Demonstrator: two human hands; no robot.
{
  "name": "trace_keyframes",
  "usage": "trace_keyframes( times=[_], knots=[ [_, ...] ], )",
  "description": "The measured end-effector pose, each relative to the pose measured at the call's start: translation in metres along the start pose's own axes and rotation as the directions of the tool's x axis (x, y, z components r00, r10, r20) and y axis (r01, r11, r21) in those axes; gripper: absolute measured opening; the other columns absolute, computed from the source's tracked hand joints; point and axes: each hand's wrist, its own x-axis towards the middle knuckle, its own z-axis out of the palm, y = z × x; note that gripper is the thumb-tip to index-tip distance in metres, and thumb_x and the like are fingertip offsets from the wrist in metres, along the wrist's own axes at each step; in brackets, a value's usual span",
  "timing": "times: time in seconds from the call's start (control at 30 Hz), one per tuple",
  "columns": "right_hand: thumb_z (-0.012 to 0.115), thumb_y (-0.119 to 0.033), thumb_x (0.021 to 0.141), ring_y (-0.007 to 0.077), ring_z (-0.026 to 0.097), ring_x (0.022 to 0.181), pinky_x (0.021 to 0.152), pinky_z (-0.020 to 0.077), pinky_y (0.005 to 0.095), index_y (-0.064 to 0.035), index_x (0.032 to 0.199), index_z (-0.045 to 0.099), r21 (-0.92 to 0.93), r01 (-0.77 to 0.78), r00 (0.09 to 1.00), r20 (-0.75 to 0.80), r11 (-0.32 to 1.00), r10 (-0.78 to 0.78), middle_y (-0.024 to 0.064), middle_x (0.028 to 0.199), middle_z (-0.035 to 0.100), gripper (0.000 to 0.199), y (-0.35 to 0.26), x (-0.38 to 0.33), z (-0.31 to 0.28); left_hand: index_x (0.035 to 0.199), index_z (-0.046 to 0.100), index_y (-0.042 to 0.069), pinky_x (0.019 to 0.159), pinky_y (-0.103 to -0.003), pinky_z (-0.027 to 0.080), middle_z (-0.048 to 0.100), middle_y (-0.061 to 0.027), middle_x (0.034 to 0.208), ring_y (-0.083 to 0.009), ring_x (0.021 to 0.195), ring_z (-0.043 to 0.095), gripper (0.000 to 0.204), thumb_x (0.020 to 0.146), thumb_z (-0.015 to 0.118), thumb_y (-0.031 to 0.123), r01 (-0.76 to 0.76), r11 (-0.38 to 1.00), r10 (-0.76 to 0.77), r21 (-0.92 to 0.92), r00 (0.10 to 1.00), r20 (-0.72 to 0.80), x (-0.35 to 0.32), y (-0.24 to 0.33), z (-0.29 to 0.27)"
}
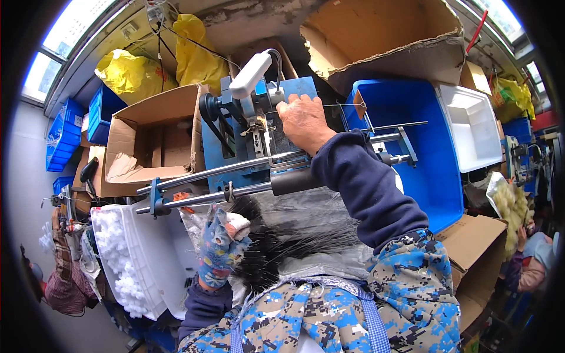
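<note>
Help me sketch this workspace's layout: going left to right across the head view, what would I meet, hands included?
Small blue bin → white tub of white fluff → left hand, gloved → right hand → large blue bin → white bin → yellow bag.

Yellow bags behind open cardboard box, left; white tub, right; pale bundle, probably fibre, nearby.

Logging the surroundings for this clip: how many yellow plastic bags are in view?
3: a wide yellow bag at upper left, a taller yellow bag to its right, and a smaller yellow bag near the right rim. Others may be hidden.
</note>
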Motion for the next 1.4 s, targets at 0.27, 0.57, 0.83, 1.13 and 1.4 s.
trace_keyframes(
  times=[0.27,0.57,0.83,1.13,1.4],
  knots=[
    [0.054,-0.018,0.075,0.0262,0.055,0.083,0.068,0.0372,0.0430,-0.0097,0.082,0.064,-0.034,0.117,0.986,-0.118,0.993,-0.120,0.0114,0.091,0.059,0.014,-0.003,-0.003,0.003,0.101,0.061,0.007,0.075,-0.037,0.047,0.055,-0.0155,0.108,-0.0299,0.091,0.055,0.042,0.061,0.072,0.005,-0.034,0.997,0.028,0.066,0.996,0.089,0.029,0.011,0.024],
    [0.052,-0.013,0.076,0.0265,0.058,0.082,0.071,0.0419,0.0402,-0.0087,0.082,0.060,-0.004,0.126,0.985,-0.122,0.992,-0.126,0.0096,0.086,0.060,0.011,-0.004,-0.003,0.004,0.104,0.060,0.009,0.078,-0.043,0.045,0.053,-0.0154,0.104,-0.0329,0.092,0.054,0.047,0.059,0.073,0.011,0.200,0.976,-0.189,-0.081,0.974,0.126,0.031,0.016,0.042],
    [0.053,-0.016,0.077,0.0286,0.054,0.091,0.080,0.0367,0.0441,-0.0105,0.086,0.065,0.070,0.053,0.996,-0.074,0.996,-0.048,0.0097,0.089,0.060,0.016,0.007,0.003,0.013,0.101,0.061,0.008,0.079,-0.042,0.046,0.055,-0.0158,0.113,-0.0356,0.095,0.054,0.039,0.062,0.069,0.007,0.051,0.998,-0.047,-0.024,0.989,0.138,0.032,0.018,0.029],
    [0.069,-0.033,0.071,0.0331,0.039,0.110,0.086,0.0371,0.0457,0.0014,0.112,0.054,0.133,-0.005,1.000,-0.011,0.991,0.007,0.0180,0.124,0.036,0.056,0.012,-0.047,-0.012,0.095,0.064,0.005,0.065,-0.029,0.049,0.064,-0.0096,0.088,-0.0175,0.078,0.062,0.021,0.074,0.067,-0.001,0.443,0.845,-0.499,-0.301,0.854,-0.145,-0.014,0.021,-0.014],
    [0.066,-0.033,0.075,0.0302,0.055,0.092,0.072,0.0490,0.0361,0.0038,0.117,0.049,0.134,-0.068,0.996,0.070,0.989,0.059,0.0168,0.106,0.043,0.058,-0.007,-0.041,-0.008,0.089,0.064,0.006,0.067,-0.035,0.048,0.062,-0.0113,0.082,-0.0277,0.073,0.061,0.022,0.068,0.067,-0.001,0.209,0.978,-0.207,-0.001,0.967,-0.151,-0.010,0.023,-0.003]
  ],
)
